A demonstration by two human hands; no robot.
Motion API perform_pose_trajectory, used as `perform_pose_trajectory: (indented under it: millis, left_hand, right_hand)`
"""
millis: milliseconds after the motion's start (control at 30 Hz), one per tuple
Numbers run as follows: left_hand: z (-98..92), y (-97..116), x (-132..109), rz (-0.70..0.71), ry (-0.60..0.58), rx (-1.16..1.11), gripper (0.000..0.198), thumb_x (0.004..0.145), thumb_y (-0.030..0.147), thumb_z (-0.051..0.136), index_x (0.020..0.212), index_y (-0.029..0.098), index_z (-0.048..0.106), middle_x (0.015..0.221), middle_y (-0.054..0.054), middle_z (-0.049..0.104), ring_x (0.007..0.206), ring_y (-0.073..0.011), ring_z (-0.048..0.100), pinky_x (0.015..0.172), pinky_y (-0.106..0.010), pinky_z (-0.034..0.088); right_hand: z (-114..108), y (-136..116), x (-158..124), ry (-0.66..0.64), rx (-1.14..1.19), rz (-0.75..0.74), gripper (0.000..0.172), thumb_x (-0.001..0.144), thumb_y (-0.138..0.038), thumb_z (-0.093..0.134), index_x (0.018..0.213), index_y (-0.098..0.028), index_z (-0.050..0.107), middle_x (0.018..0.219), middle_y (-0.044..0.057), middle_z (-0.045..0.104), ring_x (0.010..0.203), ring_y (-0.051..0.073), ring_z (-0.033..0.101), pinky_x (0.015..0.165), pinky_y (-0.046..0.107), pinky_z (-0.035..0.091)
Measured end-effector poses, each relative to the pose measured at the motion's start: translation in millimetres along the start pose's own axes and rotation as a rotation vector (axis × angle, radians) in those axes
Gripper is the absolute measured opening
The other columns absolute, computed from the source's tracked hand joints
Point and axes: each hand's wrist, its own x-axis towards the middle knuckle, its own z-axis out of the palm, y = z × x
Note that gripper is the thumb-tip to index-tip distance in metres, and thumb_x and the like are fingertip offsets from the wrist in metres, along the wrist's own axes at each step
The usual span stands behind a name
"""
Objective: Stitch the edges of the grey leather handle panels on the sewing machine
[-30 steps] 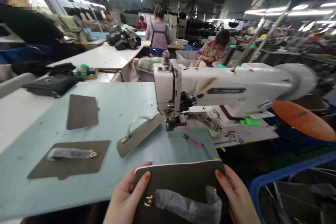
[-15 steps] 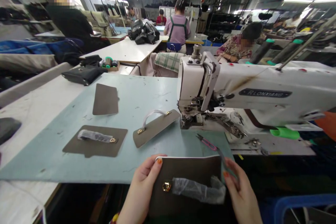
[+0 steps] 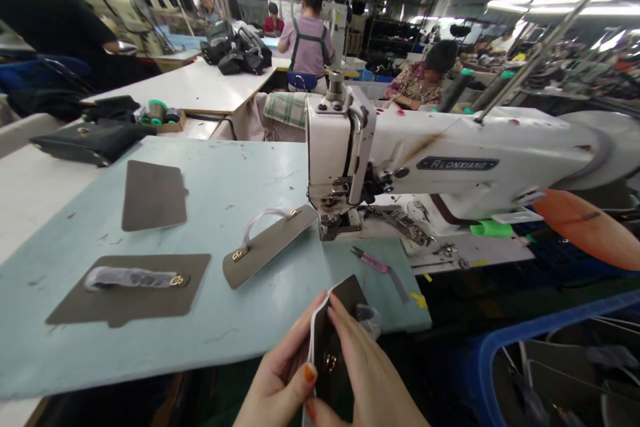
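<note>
Below the table's front edge, my left hand (image 3: 285, 370) and my right hand (image 3: 367, 367) are close together, closed on one grey-brown bag panel (image 3: 350, 290). This panel has a pale edge facing me, a gold fitting and a plastic-wrapped handle, which is mostly hidden behind my right hand. On the pale-blue table mat (image 3: 270, 180) lie a handled bag panel (image 3: 273, 247) by the sewing machine's needle area, another panel with a wrapped handle (image 3: 133, 290), and a plain panel (image 3: 155, 195). Pink thread snips (image 3: 370, 259) rest just beyond my hands.
A white sewing machine (image 3: 450, 140) stands on the right. Lower right is a blue crate (image 3: 485, 367) holding more panels. Black bags (image 3: 90, 140) and a box of thread spools (image 3: 160, 115) sit at the back left. Several people work beyond.
My right hand has moved left, from the panel's right side to beside my left hand. The panel has turned from facing me to nearly edge-on. The view has shifted right.
</note>
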Motion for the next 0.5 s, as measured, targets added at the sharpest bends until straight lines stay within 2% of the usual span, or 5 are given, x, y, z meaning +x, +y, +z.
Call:
perform_pose_trajectory:
  millis: [133,233,367,433,500]
  left_hand:
    - [2.7,-1.6,7.8,0.149,-0.121,0.29,0.046,0.088,0.044,0.061,0.133,0.033,0.058,0.151,-0.003,0.042,0.141,-0.0275,0.034,0.116,-0.043,0.029]
    - [5.8,-7.2,7.5,0.346,-0.12,0.585,0.046,0.094,0.023,0.05,0.139,0.032,0.051,0.151,-0.004,0.043,0.139,-0.0238,0.039,0.116,-0.04,0.03]
    - [3.3,-10.0,10.0,0.575,-0.169,0.86,0.056,0.091,0.012,0.051,0.143,0.032,0.046,0.145,-0.005,0.052,0.128,-0.022,0.054,0.108,-0.03,0.042]
    - [-1.9,-4.2,13.1,0.604,-0.219,0.964,0.058,0.09,0.011,0.054,0.143,0.032,0.046,0.136,-0.007,0.06,0.117,-0.0219,0.063,0.098,-0.024,0.05]
    - [-7.2,7.6,15.7,0.618,-0.272,1.041,0.055,0.091,0.012,0.053,0.142,0.03,0.047,0.13,-0.009,0.064,0.111,-0.0219,0.067,0.092,-0.022,0.053]
  right_hand:
    - [-19.1,-2.4,-4.1,-0.046,-0.022,0.001,0.07,0.073,-0.013,0.047,0.14,0.008,0.041,0.146,0.026,0.04,0.134,0.031,0.045,0.105,0.043,0.047]
    - [-1.5,-0.4,-9.9,0.108,-0.198,-0.04,0.062,0.074,-0.011,0.045,0.134,0.008,0.048,0.137,0.027,0.051,0.123,0.032,0.057,0.096,0.039,0.055]
    - [20.5,3.7,-15.8,0.343,-0.381,-0.064,0.04,0.085,-0.005,0.038,0.116,-0.006,0.063,0.109,0.019,0.072,0.092,0.027,0.073,0.079,0.034,0.061]
    - [12.3,4.7,-16.9,0.384,-0.388,-0.075,0.034,0.089,-0.005,0.036,0.104,-0.012,0.067,0.098,0.014,0.076,0.084,0.025,0.074,0.079,0.034,0.059]
    - [-9.3,4.9,-18.5,0.358,-0.363,-0.118,0.032,0.093,-0.007,0.036,0.096,-0.015,0.067,0.095,0.011,0.077,0.086,0.023,0.073,0.084,0.034,0.057]
